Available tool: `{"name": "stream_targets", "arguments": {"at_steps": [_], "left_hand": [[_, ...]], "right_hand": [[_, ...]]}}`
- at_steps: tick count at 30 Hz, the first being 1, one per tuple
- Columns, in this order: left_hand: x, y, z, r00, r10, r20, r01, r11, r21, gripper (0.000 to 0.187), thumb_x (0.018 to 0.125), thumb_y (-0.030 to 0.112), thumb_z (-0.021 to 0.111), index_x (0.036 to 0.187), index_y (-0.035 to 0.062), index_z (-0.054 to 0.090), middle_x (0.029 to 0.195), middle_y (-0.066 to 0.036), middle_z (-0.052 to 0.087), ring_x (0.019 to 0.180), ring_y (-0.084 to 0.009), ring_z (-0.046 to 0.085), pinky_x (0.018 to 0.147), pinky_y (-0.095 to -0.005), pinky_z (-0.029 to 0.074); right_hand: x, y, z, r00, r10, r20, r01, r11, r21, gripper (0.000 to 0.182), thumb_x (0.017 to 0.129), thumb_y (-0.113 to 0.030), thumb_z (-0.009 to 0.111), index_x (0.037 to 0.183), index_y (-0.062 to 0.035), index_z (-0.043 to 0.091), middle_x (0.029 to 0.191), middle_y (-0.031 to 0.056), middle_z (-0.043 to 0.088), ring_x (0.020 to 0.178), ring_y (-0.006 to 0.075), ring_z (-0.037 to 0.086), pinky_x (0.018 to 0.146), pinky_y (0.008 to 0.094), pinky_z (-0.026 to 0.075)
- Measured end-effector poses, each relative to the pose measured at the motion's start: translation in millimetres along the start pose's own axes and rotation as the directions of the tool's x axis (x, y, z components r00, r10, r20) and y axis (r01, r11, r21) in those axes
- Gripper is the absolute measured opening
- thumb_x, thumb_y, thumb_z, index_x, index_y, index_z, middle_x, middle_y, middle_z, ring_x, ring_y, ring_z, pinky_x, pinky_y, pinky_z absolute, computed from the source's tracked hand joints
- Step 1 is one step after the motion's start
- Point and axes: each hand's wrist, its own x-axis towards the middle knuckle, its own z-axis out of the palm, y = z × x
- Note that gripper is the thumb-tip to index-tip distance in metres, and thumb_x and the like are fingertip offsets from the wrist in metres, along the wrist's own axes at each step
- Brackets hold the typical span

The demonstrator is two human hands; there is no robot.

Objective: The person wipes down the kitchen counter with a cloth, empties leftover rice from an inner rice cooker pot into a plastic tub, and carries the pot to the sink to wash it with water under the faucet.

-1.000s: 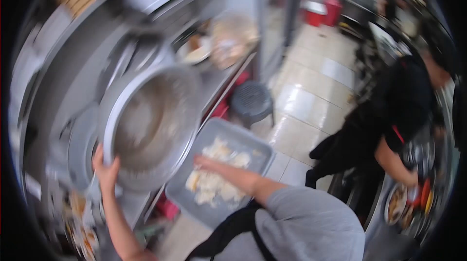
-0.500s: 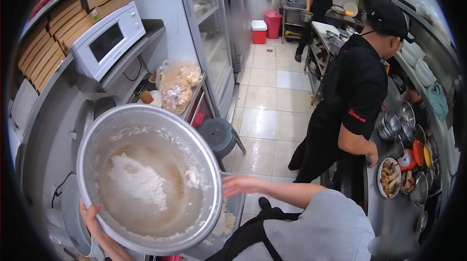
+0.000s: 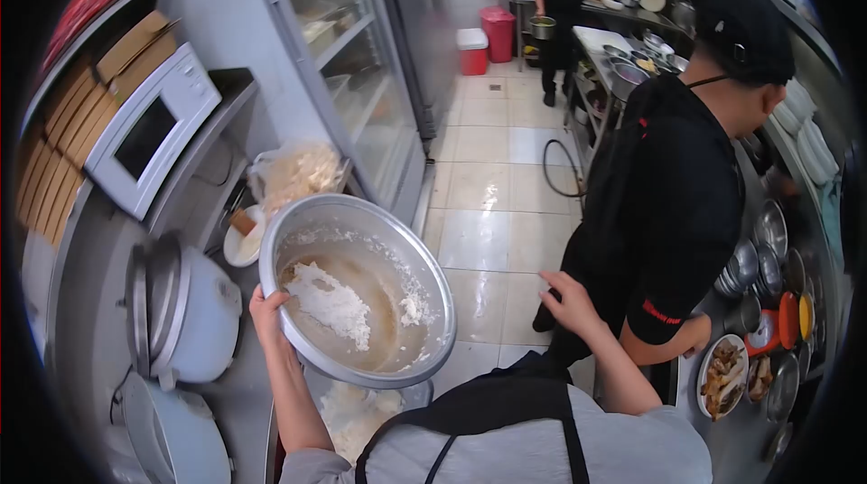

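A large metal basin [image 3: 433,285] is tilted toward me, with white flour-like powder [image 3: 334,303] in the bottom and smeared on its walls. My left hand [image 3: 268,311] grips the basin's left rim, fingers wrapped over the edge. Off to the right, my right hand [image 3: 571,302] is in the air with fingers apart, holding nothing, near the back of a co-worker in black. Partly hidden under the basin is a tray [image 3: 417,394] with more white powder in it.
Rice cookers [image 3: 194,312] stand on the left counter, below a white microwave [image 3: 153,132]. A plastic bag of pale food [image 3: 298,172] sits behind the basin. At right, a co-worker [image 3: 668,195] stands by a counter with bowls and a plate of meat [image 3: 722,376]. Another person [image 3: 564,10] holds a pot farther back.
The basin has shifted right and looks smaller, uncovering the rice cookers. My right hand has moved from beside the basin's rim out to the right. The far person has turned.
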Motion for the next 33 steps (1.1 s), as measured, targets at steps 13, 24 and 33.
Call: {"name": "stream_targets", "arguments": {"at_steps": [13, 24, 33], "left_hand": [[164, -147, 175, 0.999, -0.047, 0.019, 0.040, 0.963, 0.266, 0.021, 0.056, -0.003, 0.051, 0.076, -0.0004, 0.054, 0.068, -0.003, 0.054, 0.057, -0.0128, 0.048, 0.054, -0.0253, 0.039], [387, -186, 404, 0.940, -0.134, 0.313, 0.060, 0.970, 0.236, 0.017, 0.056, -0.003, 0.051, 0.073, -0.0004, 0.052, 0.064, -0.001, 0.051, 0.054, -0.0108, 0.044, 0.051, -0.0247, 0.035], [509, -201, 590, 0.905, -0.056, 0.422, -0.035, 0.978, 0.205, 0.014, 0.055, -0.003, 0.051, 0.069, -0.0011, 0.054, 0.063, -0.003, 0.054, 0.053, -0.0108, 0.048, 0.050, -0.0234, 0.037]], "right_hand": [[65, 19, 18, 0.976, 0.204, 0.075, -0.213, 0.834, 0.509, 0.038, 0.082, -0.010, 0.051, 0.119, -0.0066, 0.045, 0.098, 0.0109, 0.058, 0.081, 0.0137, 0.057, 0.069, 0.0244, 0.046], [176, 104, 14, 0.757, 0.563, -0.333, -0.482, 0.824, 0.297, 0.031, 0.072, -0.005, 0.059, 0.104, -0.0036, 0.055, 0.089, 0.0105, 0.057, 0.072, 0.0206, 0.057, 0.063, 0.0276, 0.046], [292, 155, -6, 0.469, 0.709, -0.527, -0.544, 0.702, 0.460, 0.026, 0.075, -0.002, 0.056, 0.100, 0.0025, 0.055, 0.085, 0.0117, 0.057, 0.075, 0.0162, 0.058, 0.063, 0.0237, 0.046]]}}
